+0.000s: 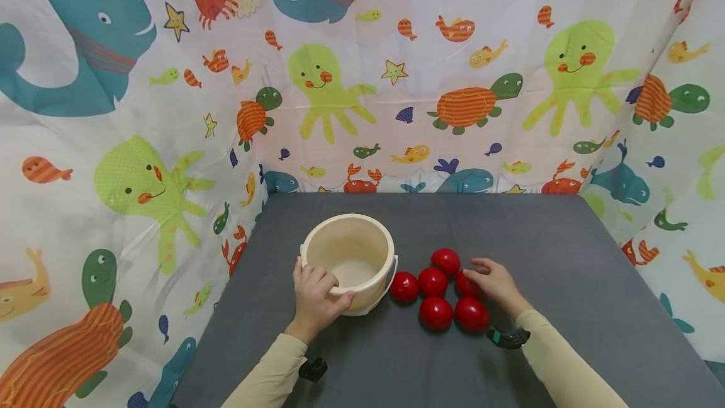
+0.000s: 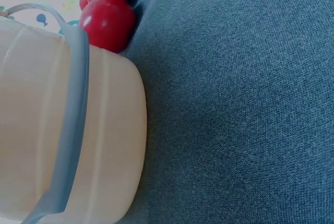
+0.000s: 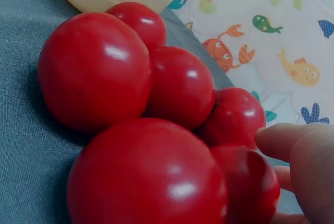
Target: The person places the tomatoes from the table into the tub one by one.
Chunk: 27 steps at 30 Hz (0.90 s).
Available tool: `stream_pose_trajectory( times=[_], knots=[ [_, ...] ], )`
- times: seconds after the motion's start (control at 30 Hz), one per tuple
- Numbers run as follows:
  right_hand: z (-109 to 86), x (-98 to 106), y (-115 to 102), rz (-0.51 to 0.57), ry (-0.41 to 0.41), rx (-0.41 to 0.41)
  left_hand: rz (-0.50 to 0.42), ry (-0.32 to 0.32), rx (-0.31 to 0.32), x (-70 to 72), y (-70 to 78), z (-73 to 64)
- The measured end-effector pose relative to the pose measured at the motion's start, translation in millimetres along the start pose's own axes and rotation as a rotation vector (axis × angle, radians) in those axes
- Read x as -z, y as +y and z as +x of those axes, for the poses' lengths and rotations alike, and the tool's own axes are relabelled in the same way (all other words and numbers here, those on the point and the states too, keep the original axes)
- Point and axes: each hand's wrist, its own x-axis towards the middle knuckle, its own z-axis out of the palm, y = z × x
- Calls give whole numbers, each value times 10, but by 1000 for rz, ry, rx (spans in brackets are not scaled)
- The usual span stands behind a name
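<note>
The left hand [image 1: 314, 300] gripped the bucket [image 1: 351, 244] by its rim; the right hand [image 1: 496, 283], loosely spread, reached around a tomato [image 1: 466, 288] on the surface [image 1: 566, 269]. Glossy (probably slippery, perhaps bruisable), it likely wanted gentle side holding.

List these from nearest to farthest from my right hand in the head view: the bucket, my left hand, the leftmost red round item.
1. Leftmost red round item: left of your right hand, beside the bucket.
2. Bucket: farther left.
3. Left hand: farthest, on the bucket's near-left rim.
</note>
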Motion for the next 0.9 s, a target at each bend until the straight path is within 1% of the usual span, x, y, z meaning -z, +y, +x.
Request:
stream_pose_trajectory(
  times=[0.23, 0.47, 0.77, 0.9],
  knots=[
    [19, -67, 9, -8, 39, -14, -4, 3, 2, 7, -7, 6],
    [25, -88, 36, 7, 67, -6, 1, 14, -2, 2, 6, 15],
    [14, -86, 57, 50, 49, -19, -6, 20, -4, 6, 14, 26],
    [8, -77, 53, 87, 47, -30, -7, 22, -2, 10, 14, 22]
  ],
)
